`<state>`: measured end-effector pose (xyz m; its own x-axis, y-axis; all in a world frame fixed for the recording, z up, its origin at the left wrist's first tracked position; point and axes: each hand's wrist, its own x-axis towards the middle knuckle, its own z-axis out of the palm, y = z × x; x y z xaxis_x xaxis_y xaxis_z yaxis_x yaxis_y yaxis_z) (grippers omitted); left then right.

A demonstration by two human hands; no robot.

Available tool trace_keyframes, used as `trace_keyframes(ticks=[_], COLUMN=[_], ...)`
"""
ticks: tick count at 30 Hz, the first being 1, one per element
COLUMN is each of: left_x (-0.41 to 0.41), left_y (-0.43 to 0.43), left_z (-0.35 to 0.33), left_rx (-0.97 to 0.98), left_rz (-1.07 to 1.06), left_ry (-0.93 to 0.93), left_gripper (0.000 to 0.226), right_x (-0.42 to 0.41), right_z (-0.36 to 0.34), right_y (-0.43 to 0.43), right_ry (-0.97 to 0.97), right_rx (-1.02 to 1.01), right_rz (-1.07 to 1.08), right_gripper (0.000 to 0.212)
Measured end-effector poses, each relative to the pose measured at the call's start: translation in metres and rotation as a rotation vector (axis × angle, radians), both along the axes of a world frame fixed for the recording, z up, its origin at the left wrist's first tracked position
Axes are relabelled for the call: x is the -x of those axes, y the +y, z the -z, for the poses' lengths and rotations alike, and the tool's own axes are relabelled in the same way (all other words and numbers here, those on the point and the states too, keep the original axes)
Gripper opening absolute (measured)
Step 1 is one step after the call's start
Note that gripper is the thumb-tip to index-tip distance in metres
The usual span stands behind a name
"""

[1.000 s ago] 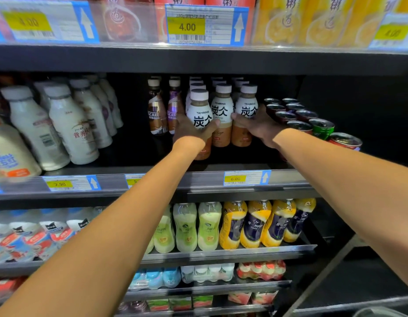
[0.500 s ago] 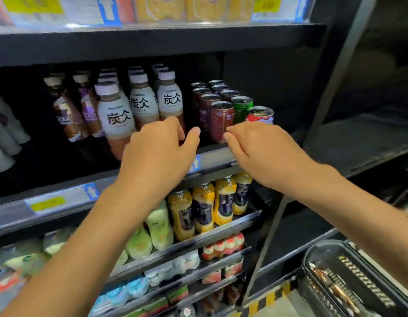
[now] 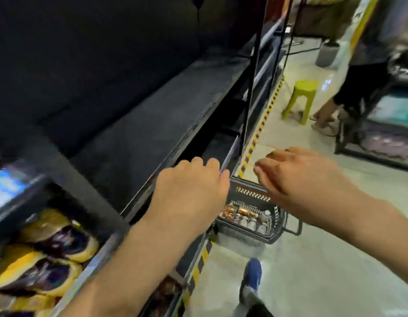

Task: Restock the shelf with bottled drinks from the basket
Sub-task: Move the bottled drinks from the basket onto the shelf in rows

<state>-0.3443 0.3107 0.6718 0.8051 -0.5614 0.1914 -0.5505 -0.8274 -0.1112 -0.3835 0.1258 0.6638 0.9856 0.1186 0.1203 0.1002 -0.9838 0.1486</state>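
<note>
Both hands have left the shelf bottles & now hang over the floor, view swung right. Dark shelf point(image 3: 134, 124) fills left. Basket point(image 3: 251, 227) w/ bottled drinks point(image 3: 255, 221) sits on floor, center, under hands. Left hand point(image 3: 189, 191) & right hand point(image 3: 299, 177) apart, loosely open, holding nothing.

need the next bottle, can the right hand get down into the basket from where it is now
Probably yes. The right hand is empty and open, hovering above the basket on the floor, whose top is open with the bottles exposed. Nothing sits between them, though it is well below, so bending looks needed.
</note>
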Motion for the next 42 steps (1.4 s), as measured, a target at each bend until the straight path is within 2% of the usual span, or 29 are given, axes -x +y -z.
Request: trace_keyframes(ticks=[3,7,9,12,16,20,23,26,33,36,38,39,42], left_x=[-0.053,-0.126,-0.163,-0.212,-0.265,-0.313,-0.347,-0.369,-0.39,-0.389,-0.389,-0.39,-0.394], left_y=[-0.066,-0.147,-0.186,-0.236,-0.28,-0.307,-0.32,-0.326,-0.31,-0.29,-0.279,-0.276,-0.273], left_z=[0.031,0.081,0.102,0.136,0.185,0.268,0.349,0.442,0.674,0.769,0.827,0.852,0.926], left_rx=[-0.146,-0.347,-0.416,-0.418,-0.285,-0.362,-0.421,-0.483,-0.436,-0.375,-0.319,-0.271,-0.027], left_rz=[0.084,0.241,0.265,0.223,0.207,0.151,0.151,0.138,-0.133,-0.313,-0.466,-0.558,-0.819], left_ry=[0.018,0.103,0.177,0.382,0.377,0.625,0.698,0.789,0.989,1.06,1.11,1.137,1.226], left_gripper=[0.038,0.053,0.038,0.031,0.024,0.033,0.035,0.035,0.034,0.037,0.043,0.046,0.057], right_x=[-0.024,-0.073,-0.1,-0.138,-0.187,-0.231,-0.254,-0.27,-0.298,-0.302,-0.301,-0.3,-0.3], right_z=[0.028,0.065,0.08,0.107,0.155,0.229,0.311,0.407,0.642,0.737,0.8,0.833,0.926], right_y=[-0.065,-0.14,-0.172,-0.213,-0.249,-0.267,-0.269,-0.265,-0.247,-0.243,-0.242,-0.241,-0.24], right_ry=[0.074,0.191,0.238,0.31,0.408,0.538,0.655,0.803,1.056,1.028,0.977,0.946,0.836], right_rx=[0.001,-0.035,-0.065,-0.11,-0.194,-0.319,-0.449,-0.491,-0.572,-0.759,-0.948,-1.018,-1.155], right_rz=[0.113,0.203,0.236,0.276,0.336,0.404,0.514,0.608,0.829,1.032,1.197,1.27,1.443], right_gripper=[0.066,0.051,0.049,0.046,0.038,0.032,0.033,0.033,0.035,0.035,0.027,0.025,0.036])
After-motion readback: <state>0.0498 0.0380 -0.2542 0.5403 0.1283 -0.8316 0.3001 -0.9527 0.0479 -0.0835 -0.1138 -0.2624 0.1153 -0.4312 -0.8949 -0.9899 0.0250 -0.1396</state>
